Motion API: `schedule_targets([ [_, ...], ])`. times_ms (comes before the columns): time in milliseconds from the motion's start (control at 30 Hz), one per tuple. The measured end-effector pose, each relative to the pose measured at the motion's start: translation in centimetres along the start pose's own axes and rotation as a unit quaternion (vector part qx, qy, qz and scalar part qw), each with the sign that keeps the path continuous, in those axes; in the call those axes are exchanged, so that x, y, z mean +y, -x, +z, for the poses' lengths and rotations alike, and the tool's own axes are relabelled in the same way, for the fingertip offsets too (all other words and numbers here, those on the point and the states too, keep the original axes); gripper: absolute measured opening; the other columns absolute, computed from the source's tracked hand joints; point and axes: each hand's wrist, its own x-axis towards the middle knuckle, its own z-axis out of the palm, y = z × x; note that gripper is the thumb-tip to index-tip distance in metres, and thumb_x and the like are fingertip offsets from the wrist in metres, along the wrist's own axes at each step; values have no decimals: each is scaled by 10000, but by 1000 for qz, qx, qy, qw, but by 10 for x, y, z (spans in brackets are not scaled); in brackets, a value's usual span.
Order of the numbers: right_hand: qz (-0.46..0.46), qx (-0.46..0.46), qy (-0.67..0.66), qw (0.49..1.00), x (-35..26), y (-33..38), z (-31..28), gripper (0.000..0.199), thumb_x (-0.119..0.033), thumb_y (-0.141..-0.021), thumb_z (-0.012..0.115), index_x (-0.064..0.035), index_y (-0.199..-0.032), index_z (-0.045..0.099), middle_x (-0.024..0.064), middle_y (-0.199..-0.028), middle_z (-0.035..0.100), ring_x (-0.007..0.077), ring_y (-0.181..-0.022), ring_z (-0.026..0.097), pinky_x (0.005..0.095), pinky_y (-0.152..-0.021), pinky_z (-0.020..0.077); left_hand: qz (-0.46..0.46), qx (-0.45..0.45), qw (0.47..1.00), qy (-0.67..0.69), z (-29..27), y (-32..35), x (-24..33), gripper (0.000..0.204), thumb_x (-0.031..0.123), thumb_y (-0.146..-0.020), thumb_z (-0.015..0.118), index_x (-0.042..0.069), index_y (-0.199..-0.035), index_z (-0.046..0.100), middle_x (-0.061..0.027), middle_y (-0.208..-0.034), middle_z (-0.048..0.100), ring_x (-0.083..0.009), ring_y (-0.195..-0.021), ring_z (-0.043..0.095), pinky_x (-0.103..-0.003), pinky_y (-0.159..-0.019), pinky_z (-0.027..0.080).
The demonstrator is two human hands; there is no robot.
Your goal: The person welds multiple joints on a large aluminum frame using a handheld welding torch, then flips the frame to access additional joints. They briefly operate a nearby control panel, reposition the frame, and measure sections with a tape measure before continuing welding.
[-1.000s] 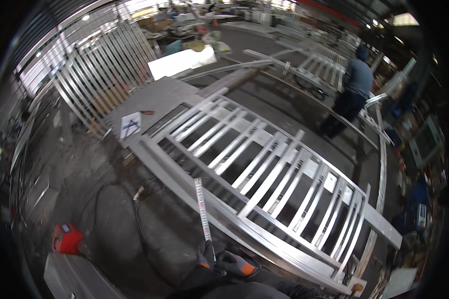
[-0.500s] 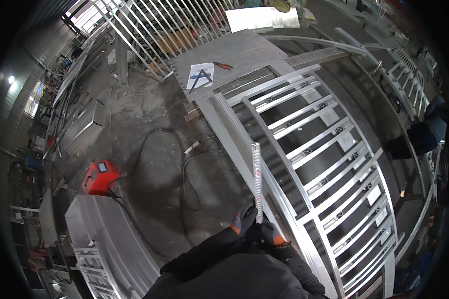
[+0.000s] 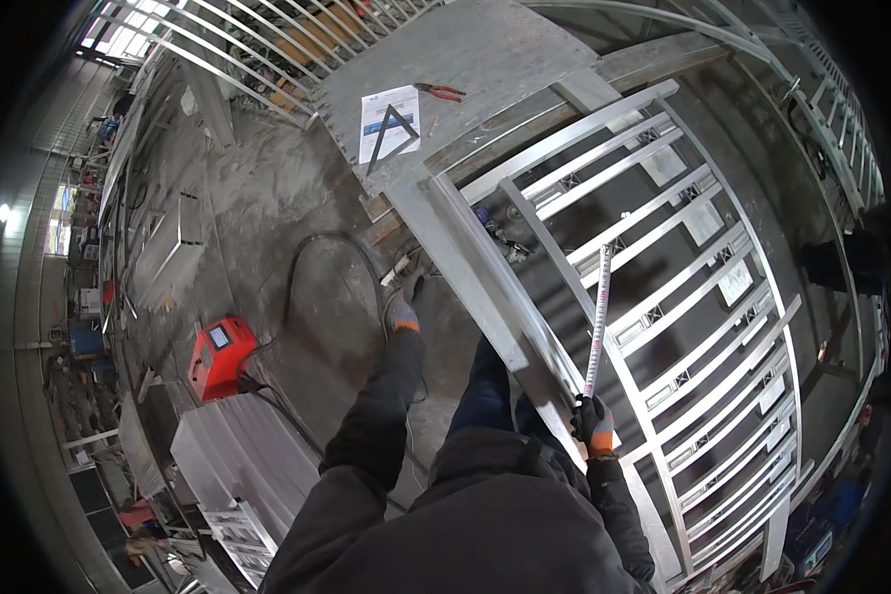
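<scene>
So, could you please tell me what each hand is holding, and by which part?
The right hand holds a long steel ruler by its near end, over the metal gate frame. The left hand holds nothing.

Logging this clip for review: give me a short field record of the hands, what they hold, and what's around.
setting: metal workshop, concrete floor
right hand: gloved, grips a ruler lying up across the gate
left hand: gloved, stretched out over the floor, holds nothing visible
gate: silver barred frame, lying flat
floor: red welder, black cable
table: paper, triangle square, red pliers
</scene>
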Motion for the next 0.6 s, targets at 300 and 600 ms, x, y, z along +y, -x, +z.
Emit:
schedule_targets([
  [300, 46, 75, 40, 995, -62, -77, 91, 281, -339, -1035, 563, -74, -1008, 656, -27, -622, 499, 85, -474, 492, 263, -399, 388, -105, -167, 964, -176, 42, -267, 37, 615, 258, -896, 796, 122, -1446, 555, 24, -1072, 636, -82, -913, 613, -254, -770, 522],
  [600, 174, 158, -74, 969, -68, -92, 107, 305, -389, -1015, 546, -89, -1036, 597, 13, -685, 543, 123, -509, 543, 272, -402, 403, -171, -291, 905, -259, 81, -313, 43, 640, 224, -875, 798, 103, -1451, 546, 63, -779, 585, -35, -691, 517, -220, -627, 468],
])
